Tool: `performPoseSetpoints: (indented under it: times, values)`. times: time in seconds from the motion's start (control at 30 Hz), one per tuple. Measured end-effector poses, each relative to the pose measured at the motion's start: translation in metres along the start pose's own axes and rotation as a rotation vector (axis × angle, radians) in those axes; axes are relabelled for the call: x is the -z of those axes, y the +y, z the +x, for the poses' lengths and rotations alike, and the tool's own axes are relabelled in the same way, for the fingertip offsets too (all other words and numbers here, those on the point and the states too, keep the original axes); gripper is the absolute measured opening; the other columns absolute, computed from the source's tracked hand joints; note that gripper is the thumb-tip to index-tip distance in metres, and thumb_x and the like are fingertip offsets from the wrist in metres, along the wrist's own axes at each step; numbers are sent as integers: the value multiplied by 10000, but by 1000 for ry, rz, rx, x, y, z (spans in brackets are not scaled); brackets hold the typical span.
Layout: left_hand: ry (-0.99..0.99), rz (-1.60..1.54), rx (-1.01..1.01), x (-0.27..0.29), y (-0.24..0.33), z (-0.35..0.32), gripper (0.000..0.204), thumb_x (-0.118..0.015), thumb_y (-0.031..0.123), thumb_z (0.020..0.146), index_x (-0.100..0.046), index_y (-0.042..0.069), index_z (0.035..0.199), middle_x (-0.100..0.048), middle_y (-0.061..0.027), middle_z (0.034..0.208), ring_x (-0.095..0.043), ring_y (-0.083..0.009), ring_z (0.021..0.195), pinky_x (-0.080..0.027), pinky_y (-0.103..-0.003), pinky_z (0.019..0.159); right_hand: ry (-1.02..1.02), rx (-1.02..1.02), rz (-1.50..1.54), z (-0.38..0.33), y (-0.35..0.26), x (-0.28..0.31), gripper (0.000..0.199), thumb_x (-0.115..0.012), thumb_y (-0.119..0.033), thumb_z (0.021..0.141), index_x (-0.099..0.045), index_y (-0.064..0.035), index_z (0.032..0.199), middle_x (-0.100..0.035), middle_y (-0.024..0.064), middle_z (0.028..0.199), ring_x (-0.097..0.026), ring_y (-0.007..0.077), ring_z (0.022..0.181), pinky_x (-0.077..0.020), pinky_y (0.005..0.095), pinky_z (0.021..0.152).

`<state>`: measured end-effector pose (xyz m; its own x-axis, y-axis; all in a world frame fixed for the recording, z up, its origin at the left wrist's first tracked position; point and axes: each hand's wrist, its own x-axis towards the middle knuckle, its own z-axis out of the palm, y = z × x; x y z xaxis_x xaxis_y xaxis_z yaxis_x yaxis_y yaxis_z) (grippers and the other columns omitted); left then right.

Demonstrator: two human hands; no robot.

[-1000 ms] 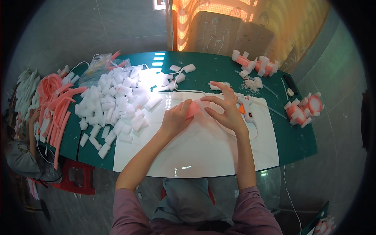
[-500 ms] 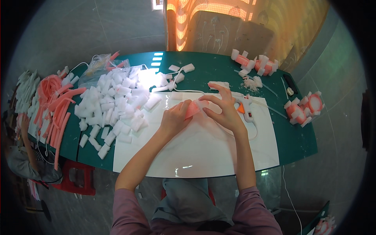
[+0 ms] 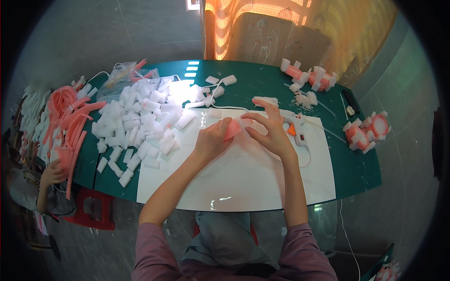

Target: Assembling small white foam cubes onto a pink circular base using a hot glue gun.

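Over the white board (image 3: 234, 187), my left hand (image 3: 211, 141) is closed around a pink foam piece (image 3: 232, 129), with part of it covered by the fingers. My right hand (image 3: 273, 136) pinches a small white foam block (image 3: 244, 123) between thumb and index finger, against the pink foam's right end; other fingers stretch upward. Just right of this hand lies a white hot glue gun (image 3: 301, 131) with an orange trigger. Behind the raised fingers sits a whitish foam piece (image 3: 269, 100).
A heap of white foam blocks (image 3: 133, 117) covers the table's left, beside pink foam strips (image 3: 75, 140). At the right stand pink foam rings with white blocks (image 3: 358, 136), and more rings (image 3: 321, 79) farther back. A co-worker's hand (image 3: 55, 172) is at the far left, near a red stool (image 3: 96, 210).
My hands keep nearly the same pose, with the right fingers a little closer in on the white block. At far left, the co-worker's hand has moved right, toward the pink strips.
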<state>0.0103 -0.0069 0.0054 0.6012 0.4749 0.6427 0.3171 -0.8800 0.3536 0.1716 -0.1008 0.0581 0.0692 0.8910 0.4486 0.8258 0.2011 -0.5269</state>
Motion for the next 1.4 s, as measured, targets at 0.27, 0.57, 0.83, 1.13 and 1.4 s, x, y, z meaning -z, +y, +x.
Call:
performPoseSetpoints:
  times: [0.27,0.57,0.83,1.13,1.4]
  values:
    - [-14,-11,43,4,1,-1,387,-654,118,663,-450,74,989,-600,-84,827,-607,-248,725,-484,-353,553,4,25,-14,1,-2,1,265,-655,-188,713,-623,-208,976,-375,74,1286,-273,271,1229,-172,483,970]
    - [73,-59,-9,-7,-7,-5,406,-667,126,646,-499,26,1002,-590,-115,804,-607,-280,710,-487,-349,582,38,129,-79,4,-9,-1,294,-644,-91,687,-620,-164,971,-427,96,1244,-360,285,1179,-248,420,973]
    - [46,9,-41,-6,-7,-3,353,-648,158,671,-453,54,947,-580,-100,747,-610,-268,689,-483,-351,560,30,90,-76,5,-1,-4,271,-623,-84,724,-616,-111,994,-438,84,1246,-358,275,1191,-263,386,1000]
    - [11,-7,-16,-9,-6,-4,364,-668,188,683,-449,66,947,-587,-87,737,-621,-252,682,-480,-332,524,17,66,-93,3,-11,1,269,-612,-66,726,-606,-115,990,-430,77,1259,-357,265,1202,-276,383,991]
    - [-11,-18,-1,-7,-9,-4,375,-668,208,692,-447,72,964,-591,-87,752,-623,-255,695,-479,-345,530,-5,50,-61,5,-10,-4,273,-605,-55,728,-600,-111,995,-423,81,1263,-364,260,1198,-299,381,977]
